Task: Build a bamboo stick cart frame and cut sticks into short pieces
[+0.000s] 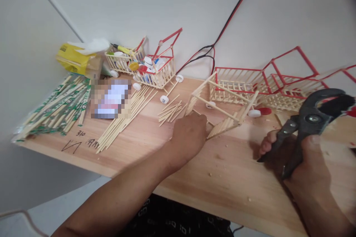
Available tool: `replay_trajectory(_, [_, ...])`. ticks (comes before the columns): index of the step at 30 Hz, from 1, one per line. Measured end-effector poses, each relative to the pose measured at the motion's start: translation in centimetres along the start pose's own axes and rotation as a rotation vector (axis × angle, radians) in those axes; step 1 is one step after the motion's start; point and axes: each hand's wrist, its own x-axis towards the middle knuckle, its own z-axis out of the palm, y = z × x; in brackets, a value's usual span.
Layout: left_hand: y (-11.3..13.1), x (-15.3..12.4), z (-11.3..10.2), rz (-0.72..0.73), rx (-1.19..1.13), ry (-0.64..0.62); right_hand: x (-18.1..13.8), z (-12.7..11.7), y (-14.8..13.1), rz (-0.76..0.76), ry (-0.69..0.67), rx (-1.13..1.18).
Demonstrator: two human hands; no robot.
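Note:
My left hand [190, 133] is closed at the near lower corner of an unpainted wooden-stick frame [222, 100], holding it over the table. Its slatted sides stand joined by long sticks; the exact grip point is hidden behind my fingers. On the right, my right hand [311, 163] is wrapped round the handles of a dark hand cutter with a curved jaw [313, 118], raised above the table and apart from the frame. Short cut sticks [171, 113] lie just left of the frame, and longer bare sticks [122, 122] lie farther left.
Behind the frame stand red-edged stick carts [239, 81] with white cap wheels. Another cart [158, 74] holds bottle caps. Wrapped chopsticks [59, 107], a blurred phone [112, 100] and a yellow tissue pack [75, 59] are at left. A red-black cable [236, 11] hangs along the wall.

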Motion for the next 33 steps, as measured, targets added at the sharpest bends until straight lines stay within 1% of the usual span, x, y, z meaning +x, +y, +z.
replay_trajectory(11, [-0.3,0.1,0.2,0.015,-0.018,-0.036,-0.1,-0.3,0.2,0.016,0.002,0.017])
replay_trajectory(16, [-0.5,0.1,0.5,0.033,-0.013,0.002,-0.1,-0.4,0.3,0.031,0.003,-0.005])
replay_trajectory(20, [-0.8,-0.4,0.2,0.044,-0.010,0.022,-0.1,-0.1,0.1,0.039,0.018,0.025])
replay_trajectory(26, [-2.0,-1.2,-0.1,0.070,-0.002,0.043,0.0,-0.1,0.0,0.065,0.060,0.038])
replay_trajectory(29, [-2.5,-1.1,0.1,0.072,0.015,0.026,0.0,-0.2,0.0,0.080,0.066,0.017])
replay_trajectory(33, [-2.3,-1.2,-0.2,0.043,0.030,0.005,-0.1,-0.1,0.0,0.068,0.070,0.016])
